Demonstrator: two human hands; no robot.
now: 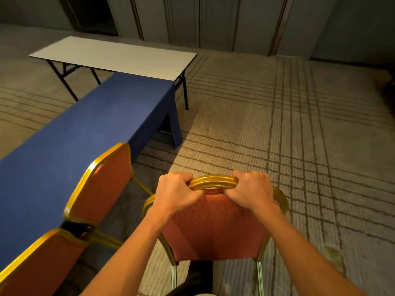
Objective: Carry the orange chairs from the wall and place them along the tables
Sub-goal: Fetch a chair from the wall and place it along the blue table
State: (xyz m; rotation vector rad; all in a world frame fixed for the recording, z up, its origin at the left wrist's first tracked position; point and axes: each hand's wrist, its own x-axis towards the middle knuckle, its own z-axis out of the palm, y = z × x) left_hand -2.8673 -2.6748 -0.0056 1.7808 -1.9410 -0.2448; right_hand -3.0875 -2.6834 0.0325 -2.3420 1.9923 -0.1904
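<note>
An orange chair (pixel 215 227) with a gold frame stands right in front of me, its back towards me. My left hand (pixel 177 192) and my right hand (pixel 253 189) both grip the gold top rail of its back, fingers curled over it. Left of it, two more orange chairs stand against the blue-clothed table (pixel 81 129): one chair back (pixel 102 184) at the middle left, another chair back (pixel 40 265) at the bottom left.
A bare white folding table (pixel 119 56) with black legs stands past the far end of the blue one. Patterned carpet (pixel 299 135) stretches to the right. Grey panelled walls close off the back, with a dark doorway (pixel 94 16) at the upper left.
</note>
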